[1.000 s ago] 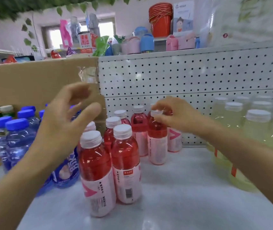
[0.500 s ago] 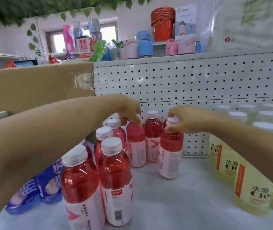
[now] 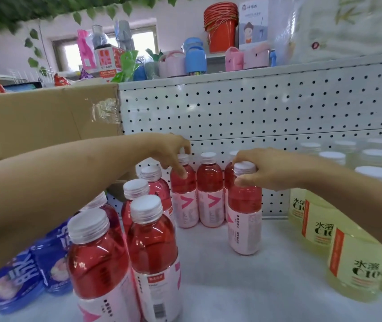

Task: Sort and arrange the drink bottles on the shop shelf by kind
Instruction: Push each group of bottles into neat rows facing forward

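Red plastic white-capped bottle (image 3: 244,205) stands on the shelf (image 3: 208,263) just ahead of the back row, right hand (image 3: 264,170) gripping its neck, left hand (image 3: 169,149) pinching a back-row red bottle (image 3: 183,189), so it probably needs sliding back alongside.

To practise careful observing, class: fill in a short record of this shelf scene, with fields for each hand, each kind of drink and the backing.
Left hand: fingers pinch the neck of the back-row red bottle
Right hand: grips the cap of the forward red bottle
Red drinks: upright, white caps, middle of the shelf
Yellow bottles: right side
Blue bottles: left side
Backing: white pegboard, cardboard box to its left
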A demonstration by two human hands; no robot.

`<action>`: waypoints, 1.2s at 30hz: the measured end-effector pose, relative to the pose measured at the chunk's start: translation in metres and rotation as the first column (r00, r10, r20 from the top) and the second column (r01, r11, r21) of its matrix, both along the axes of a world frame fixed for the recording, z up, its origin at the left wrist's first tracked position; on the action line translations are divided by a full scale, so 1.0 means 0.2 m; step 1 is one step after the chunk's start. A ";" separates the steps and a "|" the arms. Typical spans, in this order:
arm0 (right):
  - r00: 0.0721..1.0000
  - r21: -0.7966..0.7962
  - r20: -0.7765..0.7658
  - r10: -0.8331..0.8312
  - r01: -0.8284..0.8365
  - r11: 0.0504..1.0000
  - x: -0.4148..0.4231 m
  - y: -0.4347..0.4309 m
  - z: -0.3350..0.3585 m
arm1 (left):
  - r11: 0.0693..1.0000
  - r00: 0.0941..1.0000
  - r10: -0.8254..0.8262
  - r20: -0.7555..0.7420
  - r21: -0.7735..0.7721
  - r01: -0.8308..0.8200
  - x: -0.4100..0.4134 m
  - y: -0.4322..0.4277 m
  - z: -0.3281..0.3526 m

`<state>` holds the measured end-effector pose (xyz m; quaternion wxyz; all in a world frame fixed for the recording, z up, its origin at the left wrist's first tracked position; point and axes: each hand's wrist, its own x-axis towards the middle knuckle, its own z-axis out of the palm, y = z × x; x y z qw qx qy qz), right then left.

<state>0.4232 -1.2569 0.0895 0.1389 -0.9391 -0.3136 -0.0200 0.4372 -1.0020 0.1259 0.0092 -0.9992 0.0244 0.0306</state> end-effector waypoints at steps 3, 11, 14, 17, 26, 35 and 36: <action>1.000 0.030 0.000 -0.004 0.004 1.000 0.01 0.00 -0.01 | 0.999 0.999 0.041 0.023 -0.034 -0.041 0.02 0.00 -0.02; 1.000 -0.046 0.004 0.020 -0.020 0.999 0.02 0.00 0.01 | 1.000 0.998 -0.015 0.069 0.008 0.014 0.01 -0.01 -0.02; 0.999 -0.077 -0.036 0.004 -0.007 0.997 0.02 0.00 0.03 | 0.995 0.997 -0.023 0.067 0.094 0.017 -0.02 -0.04 -0.01; 0.999 -0.023 0.041 -0.023 0.024 0.999 0.01 0.02 0.01 | 0.995 0.985 -0.096 0.145 0.055 0.088 -0.13 -0.08 0.02; 0.995 0.156 0.046 0.091 -0.097 0.983 0.03 0.01 -0.02 | 0.937 0.976 -0.189 0.112 -0.276 0.213 -0.62 0.00 0.01; 0.957 0.422 0.261 0.129 -0.233 0.876 -0.28 0.19 -0.15 | 0.894 0.943 -0.085 0.321 -0.394 0.215 -0.96 0.07 -0.03; 0.955 0.518 0.145 0.257 -0.295 0.803 -0.37 0.24 -0.16 | 0.871 0.930 -0.052 0.364 -0.439 0.220 -1.02 0.09 -0.07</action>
